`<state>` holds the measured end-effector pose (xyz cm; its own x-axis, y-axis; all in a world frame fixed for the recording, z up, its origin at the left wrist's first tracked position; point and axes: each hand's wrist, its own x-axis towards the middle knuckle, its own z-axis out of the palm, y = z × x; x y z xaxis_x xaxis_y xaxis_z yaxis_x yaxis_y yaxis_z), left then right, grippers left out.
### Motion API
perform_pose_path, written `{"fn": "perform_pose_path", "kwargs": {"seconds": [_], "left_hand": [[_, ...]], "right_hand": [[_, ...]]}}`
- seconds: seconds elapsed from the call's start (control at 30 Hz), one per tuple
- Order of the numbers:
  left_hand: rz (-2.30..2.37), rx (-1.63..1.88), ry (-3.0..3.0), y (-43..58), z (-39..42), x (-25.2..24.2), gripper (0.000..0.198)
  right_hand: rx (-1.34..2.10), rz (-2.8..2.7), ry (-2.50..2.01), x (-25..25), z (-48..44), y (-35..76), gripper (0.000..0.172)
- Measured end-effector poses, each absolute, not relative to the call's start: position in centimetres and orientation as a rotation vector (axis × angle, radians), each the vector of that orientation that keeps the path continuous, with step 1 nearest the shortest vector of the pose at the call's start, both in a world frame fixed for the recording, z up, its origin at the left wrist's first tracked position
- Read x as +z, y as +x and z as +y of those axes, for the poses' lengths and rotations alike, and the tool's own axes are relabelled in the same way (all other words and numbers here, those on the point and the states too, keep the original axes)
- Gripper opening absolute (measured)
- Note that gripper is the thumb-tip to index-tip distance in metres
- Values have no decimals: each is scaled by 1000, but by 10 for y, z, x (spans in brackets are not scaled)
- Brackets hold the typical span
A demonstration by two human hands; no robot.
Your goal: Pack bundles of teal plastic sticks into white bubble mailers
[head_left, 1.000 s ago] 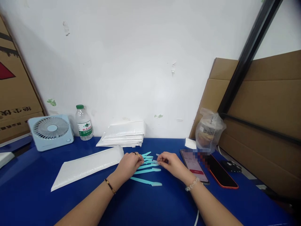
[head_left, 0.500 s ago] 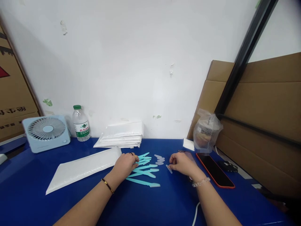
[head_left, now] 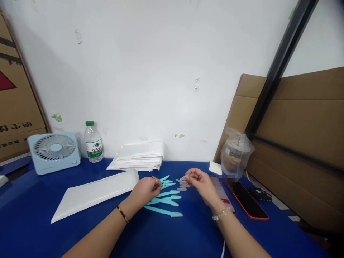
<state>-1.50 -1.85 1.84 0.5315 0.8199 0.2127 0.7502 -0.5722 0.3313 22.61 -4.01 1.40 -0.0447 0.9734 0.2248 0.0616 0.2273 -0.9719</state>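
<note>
Several turquoise eyebrow razors (head_left: pixel 163 211) lie fanned out on the blue table, blades to the right. My left hand (head_left: pixel 146 188) is over their left ends, with fingers pinched together. Some razor handles run under it, and whatever its fingertips hold is hidden. My right hand (head_left: pixel 200 182) pinches a small clear plastic cap (head_left: pixel 183 178) between thumb and finger. It is just above a small group of similar translucent caps (head_left: pixel 182 189), right of the razors.
A white padded mailer (head_left: pixel 94 193) lies left of my left hand, with a mailer stack (head_left: pixel 137 156) behind. A fan (head_left: pixel 53 152) and water bottle (head_left: pixel 93 143) stand back left. Two phones (head_left: pixel 248 200), a bagged drink cup (head_left: pixel 235 154) and a black case (head_left: pixel 260 194) are right.
My right hand has picked up the single cap lying beside it and moved left to the other caps. More of the phone beneath it shows. My left hand has shifted slightly right.
</note>
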Motion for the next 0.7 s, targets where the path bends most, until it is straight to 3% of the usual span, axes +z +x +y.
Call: {"fn": "perform_pose_path", "kwargs": {"seconds": [0.23,0.5,0.7], "left_hand": [[1169,718,2313,-18,-17,14,22],[1088,643,2284,-15,-21,11,24],[1227,506,2481,-19,-18,10,22]], "right_hand": [[1051,-1384,-1017,15,-45,216,32],[1122,-1626,-1102,11,-44,213,32],[485,-1967,-1408,7,-39,234,16]]}}
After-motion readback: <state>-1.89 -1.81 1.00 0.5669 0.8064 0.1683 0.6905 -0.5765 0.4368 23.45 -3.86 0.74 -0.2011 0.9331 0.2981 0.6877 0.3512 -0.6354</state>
